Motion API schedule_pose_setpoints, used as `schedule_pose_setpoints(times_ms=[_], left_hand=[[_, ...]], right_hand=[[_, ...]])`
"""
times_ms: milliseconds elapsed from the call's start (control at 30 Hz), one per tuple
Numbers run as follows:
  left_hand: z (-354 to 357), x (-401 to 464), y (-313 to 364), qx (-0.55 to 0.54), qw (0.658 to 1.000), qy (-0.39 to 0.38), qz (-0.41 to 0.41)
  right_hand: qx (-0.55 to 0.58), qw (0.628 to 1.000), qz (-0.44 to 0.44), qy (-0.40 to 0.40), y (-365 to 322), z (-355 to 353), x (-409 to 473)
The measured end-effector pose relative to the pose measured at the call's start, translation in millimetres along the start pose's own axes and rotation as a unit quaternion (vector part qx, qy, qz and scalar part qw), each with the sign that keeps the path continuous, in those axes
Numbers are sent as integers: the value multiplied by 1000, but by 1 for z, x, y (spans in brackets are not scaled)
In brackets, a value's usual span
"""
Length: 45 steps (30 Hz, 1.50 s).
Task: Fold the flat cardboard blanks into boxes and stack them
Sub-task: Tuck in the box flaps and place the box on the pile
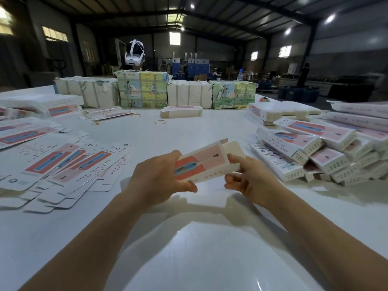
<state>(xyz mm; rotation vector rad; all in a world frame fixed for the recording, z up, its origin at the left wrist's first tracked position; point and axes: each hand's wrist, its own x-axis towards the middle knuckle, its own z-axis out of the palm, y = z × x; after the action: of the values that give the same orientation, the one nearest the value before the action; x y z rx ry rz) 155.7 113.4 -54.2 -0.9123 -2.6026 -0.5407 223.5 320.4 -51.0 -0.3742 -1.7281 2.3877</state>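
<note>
A half-folded pink and white cardboard box [206, 161] is held above the white table [189, 238] in the middle of the view. My left hand [159, 177] grips its left end, thumb underneath and fingers on top. My right hand [249, 179] pinches the box's right end, where a cream end flap [233, 150] stands open. Flat printed blanks [63, 164] lie fanned out on the left. Folded boxes [319, 156] are piled on the right.
Wrapped bundles [155, 91] line the table's far side, with a white headset [135, 53] on top of one. Rubber bands [160, 122] and a small stack of blanks [181, 111] lie mid-table. More blanks sit at the far left [42, 106] and far right [357, 116].
</note>
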Motion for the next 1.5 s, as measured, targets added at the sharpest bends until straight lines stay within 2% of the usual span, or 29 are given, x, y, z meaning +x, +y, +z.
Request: schedule_pose_setpoints(times_ms=[67,133,233,400,667,900,1000,1033,1067,1167,1333,1500], left_hand=[[-1,1,-5,-14,1000,5,-22],[-3,1,-7,-31,999,1,-43],[-3,1,-4,-32,998,-9,-57],[-1,-3,3,-30,997,-31,-60],[2,-3,9,-40,997,-52,-47],[9,-3,12,-63,997,-28,-28],[7,-4,11,-40,999,-10,-17],[6,-4,11,-29,1000,-3,-10],[6,-5,11,-20,1000,4,-4],[5,-5,11,-5,1000,18,13],[9,-5,15,5,999,33,6],[18,-4,23,63,996,56,6]], right_hand=[[-25,990,-112,85,2,-4,2],[-102,956,-233,143,5,-8,1],[-184,925,-311,116,13,-4,-3],[-257,913,-306,77,21,4,-4],[-336,880,-319,104,20,7,-9],[-443,802,-388,101,20,11,-13],[-491,742,-438,128,14,9,-16],[-501,736,-440,117,13,8,-16],[-507,743,-428,89,11,6,-16],[-483,798,-362,-7,10,6,-17],[-441,818,-369,16,17,12,-21],[-429,840,-331,18,26,23,-24]])
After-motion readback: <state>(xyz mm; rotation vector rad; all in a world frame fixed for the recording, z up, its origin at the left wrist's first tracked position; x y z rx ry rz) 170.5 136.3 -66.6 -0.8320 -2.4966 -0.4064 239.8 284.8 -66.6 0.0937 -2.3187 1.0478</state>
